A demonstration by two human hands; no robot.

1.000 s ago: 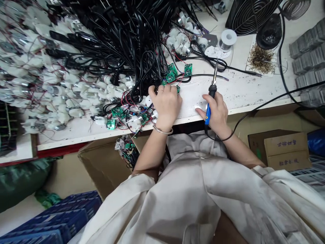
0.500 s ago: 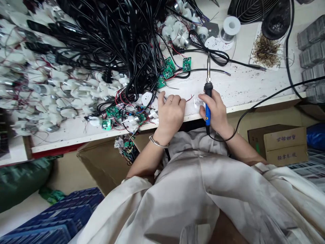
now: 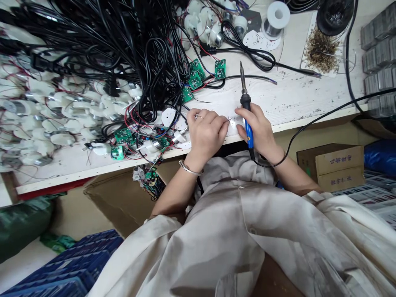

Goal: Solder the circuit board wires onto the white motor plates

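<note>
Illumination is bright, even and diffuse; no single source can be located. The white worktop [image 3: 287, 93] shows no hard glare, though the white plastic housings [image 3: 40, 123] at the left are slightly washed out, and their metal casings give faint specular highlights. Shadows are soft, with only light shading beneath the left hand [image 3: 206, 136] and right hand [image 3: 260, 132]. The area below the worktop edge is dimmer, darkest in the gap just under it. Wide-angle distortion stretches the periphery, most visibly the pale smock [image 3: 198, 251] at the bottom. No region is markedly out of focus, but the finest wires [image 3: 133, 115] appear slightly soft.
</note>
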